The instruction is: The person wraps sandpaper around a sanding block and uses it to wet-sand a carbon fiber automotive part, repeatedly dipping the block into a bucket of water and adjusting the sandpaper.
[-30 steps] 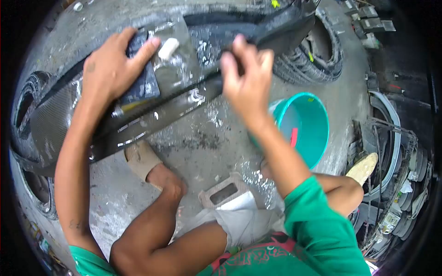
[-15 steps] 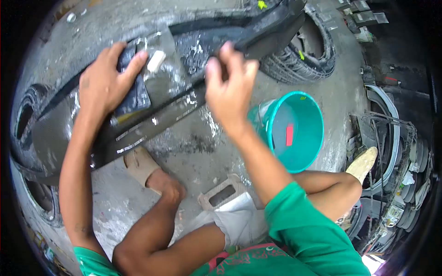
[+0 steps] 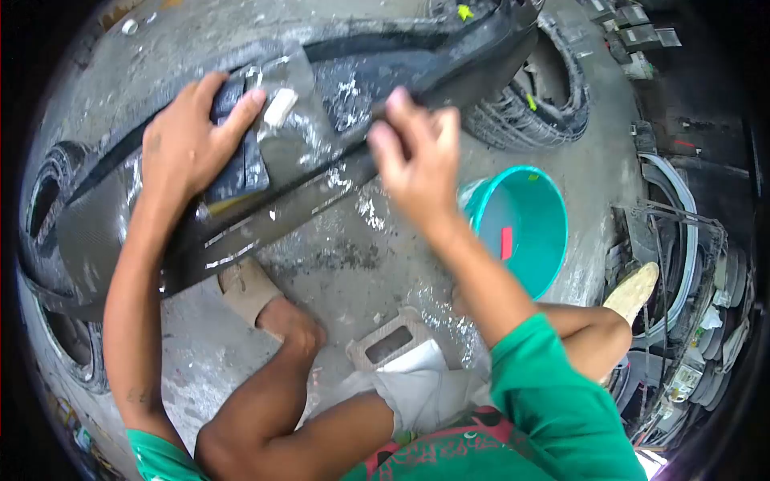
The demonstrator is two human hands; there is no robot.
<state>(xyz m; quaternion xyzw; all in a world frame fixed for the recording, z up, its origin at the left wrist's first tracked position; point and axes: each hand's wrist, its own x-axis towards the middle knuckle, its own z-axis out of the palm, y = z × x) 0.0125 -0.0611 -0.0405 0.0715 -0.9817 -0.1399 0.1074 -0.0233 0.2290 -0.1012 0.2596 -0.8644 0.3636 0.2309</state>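
Note:
A long dark car bumper [image 3: 321, 188], wet in places, lies across the tires in front of me. My left hand [image 3: 186, 138] rests on its left part, thumb and fingers apart, over dark flat sheets [image 3: 255, 164] that look like sandpaper. Just right of that thumb is a small white block [image 3: 280, 107] on the bumper. My right hand [image 3: 421, 152] is at the bumper's near edge, further right, fingers curled in and blurred. Whatever is between those fingers is hidden.
Right of the bumper stands a teal bucket [image 3: 525, 176] with cloudy water and a red piece [image 3: 506, 242] inside. Tires [image 3: 553, 104] support the bumper. A beige frame-like piece [image 3: 391, 341] lies by my legs. Stacked parts on a rack [image 3: 682, 240] line the right side.
My right hand has shifted slightly right along the bumper's edge. My left hand stays at the same place on the bumper. The view has moved a little.

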